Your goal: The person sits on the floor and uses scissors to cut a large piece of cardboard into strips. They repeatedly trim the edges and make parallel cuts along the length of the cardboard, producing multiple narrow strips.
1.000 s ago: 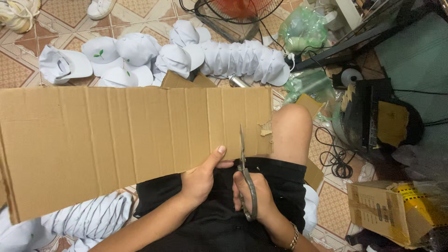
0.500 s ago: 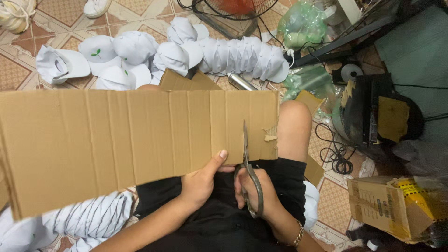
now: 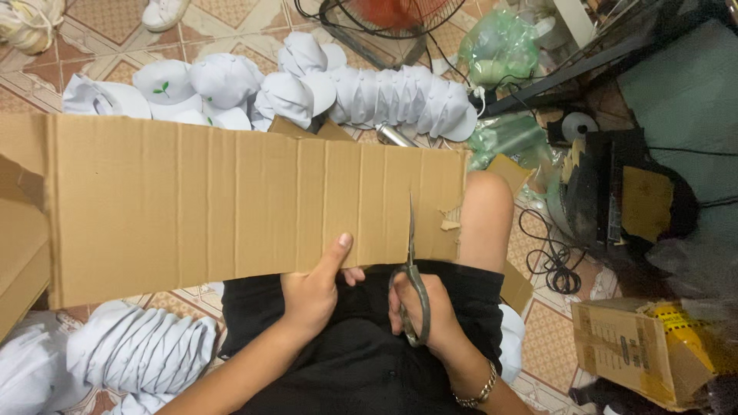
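Observation:
A long brown cardboard sheet (image 3: 231, 200) lies across my lap, reaching from the left edge to my right knee. My left hand (image 3: 317, 288) grips its near edge, thumb on top. My right hand (image 3: 430, 311) holds metal scissors (image 3: 411, 269) by the handles. The blades point away from me and sit in a cut in the cardboard near its right end. A narrow strip with a torn edge lies to the right of the blades.
Stacks of white caps (image 3: 384, 96) lie on the tiled floor beyond the cardboard, and more white caps (image 3: 138, 350) lie at my left. A fan (image 3: 384, 19), green plastic bags (image 3: 500, 50), black cables (image 3: 550, 265) and a small cardboard box (image 3: 638, 350) crowd the right side.
The scissors' blades have gone a little deeper into the cardboard. The sheet has shifted slightly to the right. Both hands keep their grip.

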